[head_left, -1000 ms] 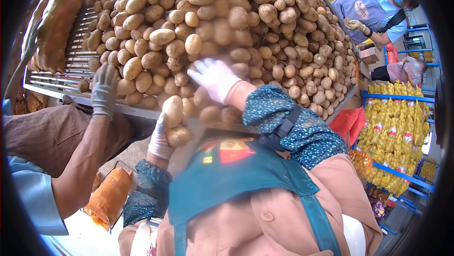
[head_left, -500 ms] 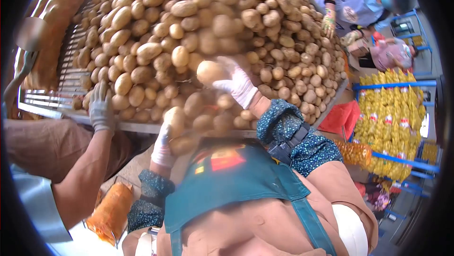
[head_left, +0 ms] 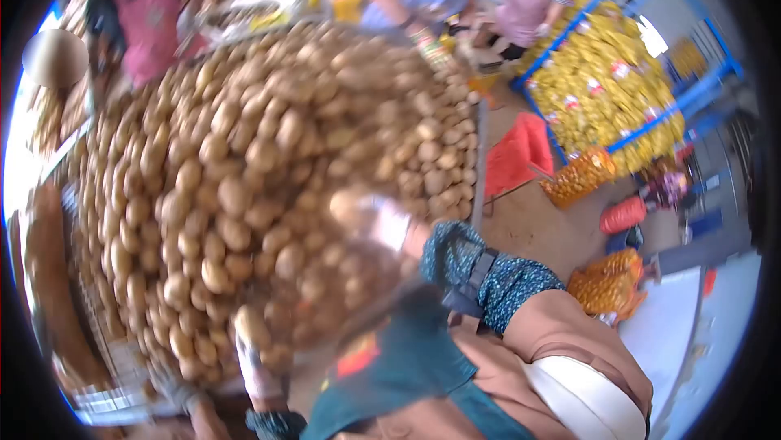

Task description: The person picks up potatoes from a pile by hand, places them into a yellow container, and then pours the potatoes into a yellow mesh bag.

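A wide heap of potatoes (head_left: 232, 196) covers the table in front of me. My right hand (head_left: 386, 222), in a pale glove, is closed on a potato (head_left: 345, 209) above the right part of the heap; motion blurs its fingers. Near the table's front edge my left hand (head_left: 255, 371), gloved too, grips a light-coloured potato (head_left: 252, 328). Dark patterned sleeves (head_left: 455, 257) cover my forearms, and a green apron (head_left: 407, 350) hangs before me.
A co-worker's gloved hand (head_left: 175, 387) is at the front edge, left of mine. Another person's hand (head_left: 431, 54) reaches the far right of the heap. Yellow sacks (head_left: 602, 82) fill a blue frame (head_left: 667, 119); a red sack (head_left: 518, 155) lies beside the table.
My view has swung to the right, bringing the far side of the table and a person in pink into sight. Both my hands still hold potatoes.
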A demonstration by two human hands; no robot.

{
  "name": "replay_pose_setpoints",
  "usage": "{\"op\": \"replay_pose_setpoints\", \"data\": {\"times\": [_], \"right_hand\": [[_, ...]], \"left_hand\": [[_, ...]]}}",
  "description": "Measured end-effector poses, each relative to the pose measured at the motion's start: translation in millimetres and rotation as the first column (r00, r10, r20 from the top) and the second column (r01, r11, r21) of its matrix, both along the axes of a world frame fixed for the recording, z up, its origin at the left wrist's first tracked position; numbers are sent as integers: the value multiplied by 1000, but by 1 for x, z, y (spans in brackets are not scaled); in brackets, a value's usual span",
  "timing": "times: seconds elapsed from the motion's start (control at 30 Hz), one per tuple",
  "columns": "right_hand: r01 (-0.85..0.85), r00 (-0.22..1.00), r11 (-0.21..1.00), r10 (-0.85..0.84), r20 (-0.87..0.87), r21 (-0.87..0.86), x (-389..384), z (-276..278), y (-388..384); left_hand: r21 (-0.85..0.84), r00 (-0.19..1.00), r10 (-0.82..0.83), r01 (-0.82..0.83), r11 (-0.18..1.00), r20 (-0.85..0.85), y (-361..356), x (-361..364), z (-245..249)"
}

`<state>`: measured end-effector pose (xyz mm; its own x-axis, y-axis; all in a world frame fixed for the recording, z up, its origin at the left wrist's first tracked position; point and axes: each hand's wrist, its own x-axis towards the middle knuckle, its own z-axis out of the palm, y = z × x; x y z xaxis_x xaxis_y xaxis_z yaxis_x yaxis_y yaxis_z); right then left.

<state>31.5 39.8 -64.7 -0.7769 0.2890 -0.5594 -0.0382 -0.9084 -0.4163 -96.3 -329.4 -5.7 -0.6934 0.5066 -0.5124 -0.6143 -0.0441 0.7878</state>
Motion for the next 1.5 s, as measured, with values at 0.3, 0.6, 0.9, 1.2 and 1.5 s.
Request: {"op": "replay_pose_setpoints", "data": {"times": [0.3, 0.6, 0.9, 1.2, 1.5], "right_hand": [[338, 941, 937, -339, 0, -89, 70, 20, 16], [627, 777, 777, -629, -30, -60, 118, -7, 121], [779, 566, 548, -824, 36, 306, 126, -20, 245], [606, 536, 542, -819, 203, 582, 110, -5, 372], [576, 504, 450, -853, 137, 683, 88, -37, 338]], "left_hand": [[-295, 819, -513, 439, 849, -256, 11, -41, -22], [-380, 686, -721, 644, 664, -98, 50, -58, -35], [-536, 558, -828, 685, 493, -49, 128, -74, -19], [-628, 534, -845, 655, 420, -8, 160, -87, -4], [-639, 534, -846, 645, 420, -17, 149, -92, 6]]}}
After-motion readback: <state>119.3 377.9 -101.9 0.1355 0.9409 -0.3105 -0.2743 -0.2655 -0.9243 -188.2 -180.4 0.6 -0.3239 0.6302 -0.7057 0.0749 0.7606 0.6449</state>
